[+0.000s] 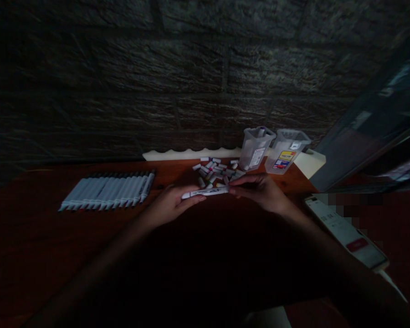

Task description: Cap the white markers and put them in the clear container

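Note:
A white marker lies level between my hands, close above the wooden table. My left hand grips its left part, thumb along the near side. At the marker's right end, the fingers of my right hand are pinched; whether they hold a cap there is too dark to tell. Just behind the marker is a loose heap of white marker caps with coloured ends. To the left, several white markers without caps on their near ends lie side by side in a row.
Two clear plastic containers with labels stand at the back right, the left one with a marker in it. A lit phone with a cable lies at the right. Behind the table rises a dark block wall.

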`<state>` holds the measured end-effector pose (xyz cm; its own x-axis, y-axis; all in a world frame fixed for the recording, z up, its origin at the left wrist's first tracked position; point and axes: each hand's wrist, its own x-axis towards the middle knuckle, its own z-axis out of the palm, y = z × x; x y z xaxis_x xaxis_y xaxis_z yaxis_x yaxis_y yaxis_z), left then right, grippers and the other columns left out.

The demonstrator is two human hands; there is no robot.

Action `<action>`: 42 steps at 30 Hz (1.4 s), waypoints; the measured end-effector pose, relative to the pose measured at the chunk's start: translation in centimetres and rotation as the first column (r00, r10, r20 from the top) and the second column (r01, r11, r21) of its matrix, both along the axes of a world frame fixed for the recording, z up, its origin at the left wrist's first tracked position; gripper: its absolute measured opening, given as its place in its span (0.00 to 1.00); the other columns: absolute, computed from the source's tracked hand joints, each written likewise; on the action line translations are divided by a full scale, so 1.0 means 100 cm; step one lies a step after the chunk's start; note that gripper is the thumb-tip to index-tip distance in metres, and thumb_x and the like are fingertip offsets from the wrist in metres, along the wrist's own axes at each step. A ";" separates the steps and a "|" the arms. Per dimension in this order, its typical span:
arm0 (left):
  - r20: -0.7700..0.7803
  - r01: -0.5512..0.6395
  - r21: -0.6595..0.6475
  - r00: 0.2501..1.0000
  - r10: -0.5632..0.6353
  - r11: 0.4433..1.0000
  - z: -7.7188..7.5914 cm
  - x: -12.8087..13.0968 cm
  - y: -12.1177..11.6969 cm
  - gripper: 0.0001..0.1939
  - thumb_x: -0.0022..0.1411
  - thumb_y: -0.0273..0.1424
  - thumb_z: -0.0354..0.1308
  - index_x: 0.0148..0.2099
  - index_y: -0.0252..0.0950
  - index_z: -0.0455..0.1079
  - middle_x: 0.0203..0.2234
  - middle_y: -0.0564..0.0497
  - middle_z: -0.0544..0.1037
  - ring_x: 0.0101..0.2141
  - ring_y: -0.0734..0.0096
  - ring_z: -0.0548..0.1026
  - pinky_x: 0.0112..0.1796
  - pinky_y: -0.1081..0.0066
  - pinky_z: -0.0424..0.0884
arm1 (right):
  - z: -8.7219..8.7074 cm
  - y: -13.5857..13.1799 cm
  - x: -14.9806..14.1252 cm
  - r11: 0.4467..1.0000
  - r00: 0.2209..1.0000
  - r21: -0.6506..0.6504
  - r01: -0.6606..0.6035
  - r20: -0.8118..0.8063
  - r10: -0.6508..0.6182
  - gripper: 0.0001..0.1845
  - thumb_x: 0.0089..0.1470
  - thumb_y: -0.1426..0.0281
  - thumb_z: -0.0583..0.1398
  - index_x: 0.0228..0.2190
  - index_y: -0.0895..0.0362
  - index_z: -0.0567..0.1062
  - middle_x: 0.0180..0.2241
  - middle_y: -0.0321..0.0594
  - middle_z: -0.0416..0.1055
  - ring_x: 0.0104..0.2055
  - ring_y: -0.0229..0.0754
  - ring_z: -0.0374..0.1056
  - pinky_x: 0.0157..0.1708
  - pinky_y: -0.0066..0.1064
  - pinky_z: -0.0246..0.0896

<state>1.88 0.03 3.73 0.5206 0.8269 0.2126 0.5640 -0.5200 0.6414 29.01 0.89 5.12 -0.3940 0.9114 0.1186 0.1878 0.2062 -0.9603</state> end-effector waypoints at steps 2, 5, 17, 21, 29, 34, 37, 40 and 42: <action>0.008 -0.024 0.017 1.000 0.024 1.000 0.002 0.001 -0.001 0.15 0.65 0.41 0.53 0.44 0.39 0.74 0.33 0.51 0.80 0.30 0.69 0.75 0.32 0.72 0.68 | 0.002 -0.002 -0.002 0.999 0.998 0.051 0.013 0.055 -0.016 0.10 0.49 0.63 0.67 0.36 0.51 0.81 0.31 0.35 0.78 0.32 0.38 0.72 0.34 0.33 0.71; 0.026 -0.067 0.027 0.997 0.066 0.997 0.001 0.004 -0.003 0.19 0.62 0.42 0.56 0.52 0.40 0.70 0.42 0.48 0.79 0.37 0.66 0.76 0.38 0.69 0.70 | 0.001 -0.004 -0.004 0.985 0.984 0.172 -0.018 0.177 -0.013 0.10 0.52 0.62 0.65 0.37 0.52 0.80 0.35 0.36 0.79 0.36 0.40 0.73 0.38 0.35 0.70; 0.484 0.038 -0.475 0.846 0.225 0.879 -0.003 0.009 0.005 0.23 0.67 0.46 0.46 0.54 0.34 0.63 0.27 0.50 0.73 0.25 0.73 0.69 0.26 0.72 0.66 | -0.008 -0.007 -0.009 0.902 0.923 0.393 -0.180 0.385 0.016 0.13 0.59 0.64 0.60 0.45 0.50 0.77 0.40 0.37 0.78 0.38 0.42 0.74 0.39 0.35 0.68; 0.562 0.096 -0.517 0.788 0.253 0.851 -0.008 0.014 0.003 0.22 0.67 0.44 0.46 0.55 0.34 0.63 0.22 0.55 0.67 0.22 0.75 0.66 0.25 0.73 0.64 | -0.011 -0.012 -0.015 0.897 0.915 0.396 -0.195 0.404 0.020 0.15 0.61 0.65 0.57 0.48 0.52 0.75 0.45 0.41 0.76 0.43 0.44 0.73 0.44 0.38 0.67; 0.664 0.258 -0.528 0.719 0.205 0.809 -0.011 0.021 0.000 0.26 0.67 0.45 0.43 0.59 0.34 0.59 0.22 0.54 0.67 0.22 0.73 0.67 0.24 0.72 0.64 | -0.008 -0.023 -0.029 0.881 0.892 0.378 -0.284 0.440 0.099 0.14 0.62 0.64 0.54 0.48 0.52 0.73 0.43 0.43 0.75 0.46 0.48 0.70 0.48 0.43 0.64; 0.554 0.157 -0.493 0.815 0.169 0.856 -0.009 0.025 -0.006 0.28 0.68 0.48 0.41 0.55 0.34 0.67 0.23 0.52 0.68 0.23 0.73 0.66 0.25 0.72 0.65 | -0.009 -0.030 -0.034 0.933 0.924 0.229 -0.276 0.329 0.193 0.15 0.61 0.67 0.53 0.49 0.51 0.69 0.43 0.41 0.72 0.45 0.45 0.68 0.47 0.40 0.64; 0.438 -0.023 -0.383 0.875 0.204 0.923 -0.010 0.028 -0.011 0.30 0.67 0.52 0.39 0.54 0.37 0.69 0.25 0.51 0.70 0.27 0.71 0.68 0.28 0.72 0.66 | -0.011 -0.034 -0.038 0.974 0.958 0.038 -0.224 0.192 0.212 0.13 0.60 0.63 0.55 0.46 0.50 0.70 0.39 0.40 0.71 0.37 0.41 0.67 0.38 0.36 0.65; 0.399 -0.093 -0.295 0.892 0.211 0.951 -0.012 0.026 -0.010 0.36 0.67 0.54 0.30 0.54 0.36 0.69 0.23 0.52 0.69 0.26 0.70 0.67 0.29 0.71 0.66 | -0.007 -0.034 -0.042 0.958 0.989 -0.245 -0.149 -0.011 0.151 0.17 0.56 0.52 0.57 0.38 0.51 0.71 0.28 0.36 0.65 0.26 0.37 0.59 0.24 0.29 0.57; 0.380 -0.141 -0.258 0.894 0.235 0.956 -0.014 0.024 -0.006 0.38 0.67 0.53 0.26 0.50 0.35 0.71 0.21 0.53 0.67 0.25 0.70 0.66 0.28 0.70 0.65 | 0.000 -0.031 -0.043 0.903 0.981 -0.402 -0.152 -0.171 0.089 0.26 0.53 0.42 0.53 0.29 0.53 0.68 0.21 0.32 0.57 0.21 0.35 0.49 0.19 0.27 0.48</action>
